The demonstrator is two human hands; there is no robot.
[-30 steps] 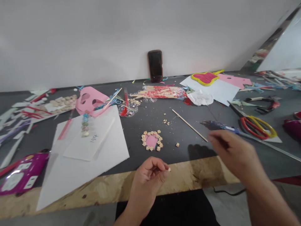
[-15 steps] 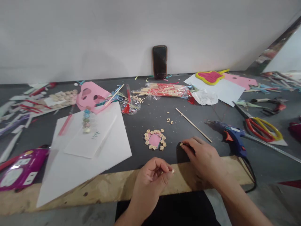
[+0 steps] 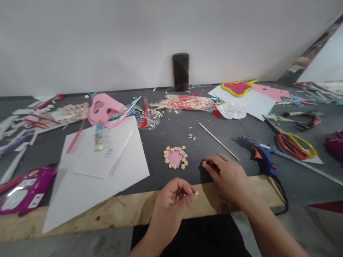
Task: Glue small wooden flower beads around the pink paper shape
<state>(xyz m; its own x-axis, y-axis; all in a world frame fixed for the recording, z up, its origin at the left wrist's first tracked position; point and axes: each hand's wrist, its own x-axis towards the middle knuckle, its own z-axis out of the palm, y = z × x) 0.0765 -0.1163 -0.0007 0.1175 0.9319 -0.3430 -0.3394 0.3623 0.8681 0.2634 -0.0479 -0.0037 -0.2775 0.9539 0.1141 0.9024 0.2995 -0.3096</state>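
Thumb and forefinger of the left hand (image 3: 173, 200) pinch together on a tiny pale piece (image 3: 197, 193) above the near wooden edge (image 3: 120, 210) of a workbench, while fingertips of the right hand (image 3: 227, 175) close on a small wooden cluster (image 3: 204, 162) low over the tabletop; whether it is lifted clear, one cannot tell. Behind the dark gray tabletop (image 3: 171, 137) rises a pale wall (image 3: 107, 46). A large white sheet (image 3: 128, 164) covers part of the near left side, bearing a smaller white slab (image 3: 91, 166) with handwriting. Far left, a pink cutout (image 3: 103, 101) with holes touches the sheet's far edge; near left sits a glossy purple object (image 3: 26, 189). To the right, a blue glue gun (image 3: 265, 157) lies beside red-and-yellow-handled scissors (image 3: 285, 135). A wrapped bundle of red and natural sticks (image 3: 187, 103) lies before a dark phone (image 3: 181, 72) propped against the wall. One bare stick (image 3: 218, 141) rests at a slant beyond the right hand. Beyond the left hand, a pink patch (image 3: 175, 157) lies ringed by small wooden clusters, with loose wooden bits (image 3: 192, 136) scattered farther off.
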